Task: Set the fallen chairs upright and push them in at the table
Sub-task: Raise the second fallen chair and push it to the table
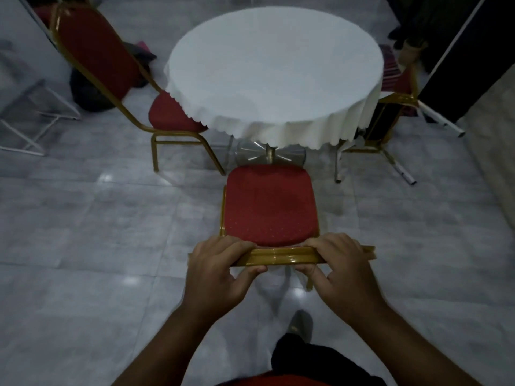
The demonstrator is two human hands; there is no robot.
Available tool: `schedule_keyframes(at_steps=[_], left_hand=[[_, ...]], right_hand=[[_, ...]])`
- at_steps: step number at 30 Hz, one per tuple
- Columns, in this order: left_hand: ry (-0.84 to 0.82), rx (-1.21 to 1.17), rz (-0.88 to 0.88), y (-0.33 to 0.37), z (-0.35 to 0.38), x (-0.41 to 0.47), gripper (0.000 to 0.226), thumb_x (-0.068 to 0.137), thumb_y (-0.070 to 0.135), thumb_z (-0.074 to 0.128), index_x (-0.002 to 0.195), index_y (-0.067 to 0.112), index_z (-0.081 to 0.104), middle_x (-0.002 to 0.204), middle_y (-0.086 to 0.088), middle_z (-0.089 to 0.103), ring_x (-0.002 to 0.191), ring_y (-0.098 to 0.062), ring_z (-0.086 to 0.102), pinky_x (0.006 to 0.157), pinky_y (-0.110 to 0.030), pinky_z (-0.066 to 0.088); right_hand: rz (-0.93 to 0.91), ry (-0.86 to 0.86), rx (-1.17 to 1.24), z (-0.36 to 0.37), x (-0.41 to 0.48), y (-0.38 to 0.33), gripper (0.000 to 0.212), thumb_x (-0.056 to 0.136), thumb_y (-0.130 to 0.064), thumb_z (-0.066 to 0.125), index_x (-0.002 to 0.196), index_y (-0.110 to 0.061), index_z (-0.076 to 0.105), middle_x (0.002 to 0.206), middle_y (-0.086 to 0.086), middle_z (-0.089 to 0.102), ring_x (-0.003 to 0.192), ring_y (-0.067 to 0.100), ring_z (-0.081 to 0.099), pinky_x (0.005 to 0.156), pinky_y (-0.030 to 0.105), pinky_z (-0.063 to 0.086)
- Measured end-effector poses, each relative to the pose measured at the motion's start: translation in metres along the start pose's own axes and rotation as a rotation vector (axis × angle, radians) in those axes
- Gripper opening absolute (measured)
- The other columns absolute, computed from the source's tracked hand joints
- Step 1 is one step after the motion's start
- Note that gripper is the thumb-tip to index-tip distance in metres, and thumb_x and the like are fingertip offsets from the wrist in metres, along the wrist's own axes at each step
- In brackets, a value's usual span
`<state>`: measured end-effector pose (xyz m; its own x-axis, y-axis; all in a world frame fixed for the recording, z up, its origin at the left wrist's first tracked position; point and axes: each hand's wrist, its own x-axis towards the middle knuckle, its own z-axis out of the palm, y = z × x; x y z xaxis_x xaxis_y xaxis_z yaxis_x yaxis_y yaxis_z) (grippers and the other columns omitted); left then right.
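A red-seated chair [269, 203] with a gold frame stands upright in front of me, its seat facing the round table [274, 68] under a white cloth. The seat's front edge is just short of the cloth's hem. My left hand [220, 270] and my right hand [338, 267] both grip the gold top rail of its backrest. A second red chair [172, 114] stands upright at the table's left, its seat partly under the cloth. A third chair [395, 105] sits at the table's right, mostly hidden by the cloth.
White metal stand legs [36, 129] spread over the tiled floor at far left. A dark bag [89, 93] lies behind the left chair. A white pole base [440, 121] and a dark panel stand at right. My foot [301, 321] is below the chair.
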<state>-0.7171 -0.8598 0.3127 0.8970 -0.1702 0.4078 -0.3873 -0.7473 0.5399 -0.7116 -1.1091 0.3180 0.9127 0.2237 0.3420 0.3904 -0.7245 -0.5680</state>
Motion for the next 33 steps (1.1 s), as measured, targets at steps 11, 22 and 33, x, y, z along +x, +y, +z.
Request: schedule_keyframes(at_steps=[11, 22, 33], left_hand=[[-0.066, 0.056, -0.116, -0.034, 0.022, 0.061, 0.035, 0.092, 0.047, 0.064, 0.114, 0.021, 0.072, 0.110, 0.010, 0.070, 0.102, -0.010, 0.063, 0.088, -0.041, 0.048], [-0.152, 0.032, -0.049, -0.023, 0.030, 0.096, 0.022, 0.089, 0.046, 0.055, 0.080, 0.025, 0.058, 0.077, 0.013, 0.050, 0.074, -0.010, 0.047, 0.067, -0.039, 0.041], [-0.048, 0.067, 0.009, -0.066, 0.016, 0.099, 0.028, 0.080, 0.045, 0.058, 0.071, 0.019, 0.052, 0.067, 0.007, 0.047, 0.064, -0.011, 0.040, 0.055, -0.032, 0.034]], right_hand=[[0.076, -0.079, -0.028, 0.030, 0.078, 0.033, 0.033, 0.085, -0.056, 0.062, 0.102, -0.029, 0.069, 0.094, -0.014, 0.061, 0.088, 0.014, 0.056, 0.083, 0.032, 0.039], [0.135, -0.195, -0.182, 0.022, 0.084, 0.032, 0.043, 0.096, -0.066, 0.029, 0.101, -0.034, 0.058, 0.094, -0.019, 0.049, 0.089, 0.008, 0.044, 0.084, 0.041, 0.039], [0.228, -0.090, -0.254, 0.057, 0.095, -0.007, 0.031, 0.094, -0.056, 0.039, 0.090, -0.032, 0.057, 0.087, -0.015, 0.048, 0.084, 0.007, 0.041, 0.078, 0.030, 0.029]])
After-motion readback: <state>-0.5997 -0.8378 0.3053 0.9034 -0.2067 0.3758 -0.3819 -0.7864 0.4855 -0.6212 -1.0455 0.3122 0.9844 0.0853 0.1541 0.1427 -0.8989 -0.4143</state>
